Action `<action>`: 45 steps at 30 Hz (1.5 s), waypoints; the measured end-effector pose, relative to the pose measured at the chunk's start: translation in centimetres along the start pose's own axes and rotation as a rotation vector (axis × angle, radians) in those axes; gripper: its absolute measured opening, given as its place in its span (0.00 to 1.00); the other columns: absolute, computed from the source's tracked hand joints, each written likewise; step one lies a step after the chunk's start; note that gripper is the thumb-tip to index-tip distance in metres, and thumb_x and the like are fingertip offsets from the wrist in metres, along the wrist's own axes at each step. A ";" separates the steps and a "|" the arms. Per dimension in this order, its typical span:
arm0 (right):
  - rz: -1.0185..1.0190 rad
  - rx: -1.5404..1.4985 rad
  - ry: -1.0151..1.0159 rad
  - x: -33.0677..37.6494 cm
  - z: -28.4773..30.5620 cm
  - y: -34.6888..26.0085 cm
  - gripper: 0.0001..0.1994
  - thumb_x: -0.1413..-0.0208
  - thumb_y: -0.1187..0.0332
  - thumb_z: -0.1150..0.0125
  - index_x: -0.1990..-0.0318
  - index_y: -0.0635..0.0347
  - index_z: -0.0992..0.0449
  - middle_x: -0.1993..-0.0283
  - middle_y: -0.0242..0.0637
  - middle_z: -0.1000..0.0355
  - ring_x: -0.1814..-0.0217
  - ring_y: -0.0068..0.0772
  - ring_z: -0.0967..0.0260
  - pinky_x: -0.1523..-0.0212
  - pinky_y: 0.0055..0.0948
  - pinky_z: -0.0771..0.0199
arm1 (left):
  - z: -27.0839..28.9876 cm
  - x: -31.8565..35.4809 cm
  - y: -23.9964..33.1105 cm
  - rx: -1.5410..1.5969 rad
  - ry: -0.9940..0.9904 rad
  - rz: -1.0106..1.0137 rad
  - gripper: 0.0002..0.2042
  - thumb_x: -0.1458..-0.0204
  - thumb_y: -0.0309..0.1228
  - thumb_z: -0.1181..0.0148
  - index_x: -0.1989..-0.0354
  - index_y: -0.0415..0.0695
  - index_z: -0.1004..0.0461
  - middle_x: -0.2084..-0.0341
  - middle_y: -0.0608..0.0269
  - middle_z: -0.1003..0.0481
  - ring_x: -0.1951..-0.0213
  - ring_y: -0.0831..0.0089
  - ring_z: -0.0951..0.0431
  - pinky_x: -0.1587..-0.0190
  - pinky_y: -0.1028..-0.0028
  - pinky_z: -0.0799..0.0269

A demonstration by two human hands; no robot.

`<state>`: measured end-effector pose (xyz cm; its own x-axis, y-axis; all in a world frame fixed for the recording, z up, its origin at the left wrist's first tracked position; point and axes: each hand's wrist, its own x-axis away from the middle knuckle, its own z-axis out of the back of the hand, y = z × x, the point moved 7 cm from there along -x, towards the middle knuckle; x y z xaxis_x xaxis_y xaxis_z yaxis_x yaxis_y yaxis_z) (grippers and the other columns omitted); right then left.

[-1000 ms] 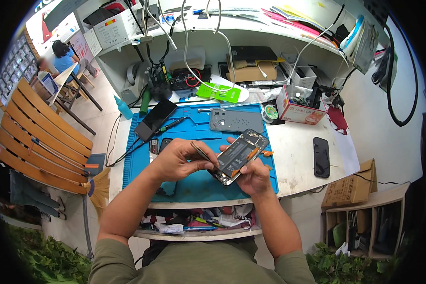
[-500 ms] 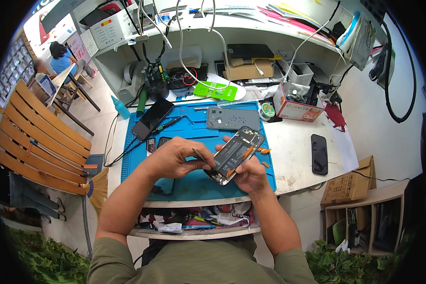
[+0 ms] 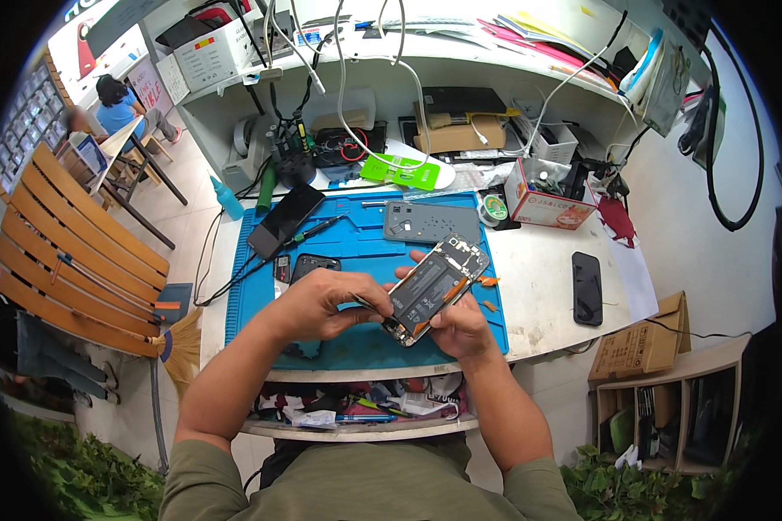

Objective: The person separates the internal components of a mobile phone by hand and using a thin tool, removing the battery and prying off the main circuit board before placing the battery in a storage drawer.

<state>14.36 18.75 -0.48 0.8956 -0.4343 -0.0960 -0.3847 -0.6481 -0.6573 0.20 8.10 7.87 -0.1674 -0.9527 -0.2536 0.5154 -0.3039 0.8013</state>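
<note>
An opened smartphone [image 3: 428, 291], its black battery and orange flex cables exposed, rests tilted above the blue work mat [image 3: 356, 352]. My right hand [image 3: 463, 332] is closed around the phone's right side, thumb on the near edge and fingertips showing beyond the far left edge. At its lower left edge, my left hand [image 3: 339, 306] pinches a thin dark tool [image 3: 361, 301] that looks like tweezers. The tool's tip is hidden by my fingers. A grey phone back housing [image 3: 430, 223] with small screws on it lies just behind the phone.
On the mat are a dark phone screen [image 3: 287, 220], a soldering iron [image 3: 317, 229] and a black phone part [image 3: 315, 266]. Solder wire [image 3: 494, 207], a box [image 3: 552, 195] and another phone [image 3: 586, 288] stand rightward. White cables [image 3: 343, 104] hang above. An open drawer [image 3: 365, 415] sits below.
My left hand has rolled slightly at the phone's lower edge, and less of the thin tool shows. The phone stays in my right hand. The whole view has shifted a little.
</note>
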 end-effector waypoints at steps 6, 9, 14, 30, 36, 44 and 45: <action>0.023 0.026 -0.017 0.1 0.0 -0.1 0.55 0.67 0.78 0.44 0.20 0.64 0.49 0.29 0.53 0.33 0.24 0.62 0.33 0.25 0.56 0.29 | 0.4 0.6 -0.7 0.180 0.138 0.045 0.11 0.45 0.18 0.29 0.53 0.38 0.18 0.60 0.58 0.14 0.56 0.65 0.12 0.50 0.68 0.18; 0.013 0.024 0.032 0.1 -0.1 0.0 0.55 0.66 0.76 0.38 0.21 0.65 0.48 0.30 0.54 0.31 0.24 0.65 0.34 0.25 0.60 0.29 | 2.2 2.2 -4.4 0.277 0.249 0.361 0.15 0.43 0.23 0.28 0.49 0.35 0.20 0.63 0.58 0.14 0.61 0.65 0.13 0.55 0.67 0.19; -0.011 0.032 0.076 0.0 0.2 0.4 0.54 0.67 0.78 0.41 0.21 0.65 0.47 0.29 0.54 0.32 0.24 0.65 0.34 0.25 0.60 0.30 | 6.8 -0.4 -7.6 -0.314 0.112 0.616 0.22 0.43 0.27 0.26 0.42 0.33 0.25 0.71 0.58 0.18 0.68 0.71 0.16 0.63 0.69 0.23; -0.125 0.185 -0.010 0.1 0.5 1.6 0.54 0.65 0.78 0.47 0.19 0.64 0.52 0.27 0.47 0.35 0.27 0.43 0.30 0.27 0.43 0.29 | -0.5 -5.4 -3.3 -0.446 -0.359 0.390 0.15 0.42 0.41 0.28 0.63 0.39 0.16 0.72 0.51 0.17 0.68 0.52 0.17 0.62 0.58 0.24; -0.072 -0.057 -0.053 0.0 -0.3 1.3 0.38 0.37 0.60 0.41 0.22 0.65 0.44 0.32 0.48 0.29 0.31 0.42 0.27 0.31 0.43 0.24 | -0.5 -4.4 -3.6 -0.225 -0.286 0.380 0.12 0.42 0.35 0.32 0.63 0.37 0.17 0.75 0.53 0.19 0.72 0.63 0.21 0.65 0.62 0.27; 0.004 0.094 0.173 -0.2 0.5 1.6 0.45 0.31 0.25 0.72 0.42 0.62 0.26 0.53 0.41 0.19 0.57 0.34 0.15 0.60 0.35 0.09 | -3.4 -3.1 -4.6 -0.053 -0.045 0.434 0.10 0.42 0.32 0.34 0.67 0.36 0.18 0.76 0.57 0.19 0.73 0.74 0.23 0.64 0.68 0.25; 0.003 0.121 0.179 -0.1 0.5 1.5 0.45 0.31 0.25 0.72 0.43 0.61 0.26 0.54 0.41 0.19 0.57 0.33 0.15 0.61 0.35 0.09 | -3.6 -3.0 -4.4 -0.025 -0.017 0.437 0.10 0.42 0.32 0.34 0.67 0.36 0.18 0.77 0.57 0.19 0.73 0.75 0.23 0.64 0.68 0.25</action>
<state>13.80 18.17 -1.87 0.8364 -0.5473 0.0294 -0.3479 -0.5716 -0.7431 1.43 12.27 3.17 0.0574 -0.9917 0.1150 0.5608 0.1273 0.8181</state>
